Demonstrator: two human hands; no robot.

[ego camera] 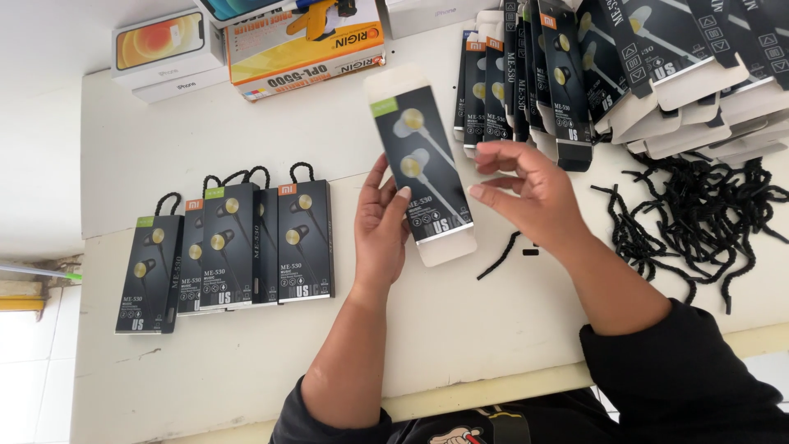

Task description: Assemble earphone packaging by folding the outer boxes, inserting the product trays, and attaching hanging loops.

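My left hand [380, 226] holds a flat, unfolded black earphone package [422, 164] with white end flaps, tilted above the white table [460, 329]. Its thumb and fingers press the package's left edge. My right hand [530, 193] hovers just right of the package with fingers spread, its fingertips near the right edge; contact is unclear. A single black cord piece [499, 255] lies on the table under that hand.
Several finished black earphone boxes with cord loops [238, 242] lie at left. A stack of flat unfolded packages [592, 66] fans across the back right. A heap of black cords [699, 218] sits at right. Phone boxes [168, 49] and an orange box [308, 41] stand behind.
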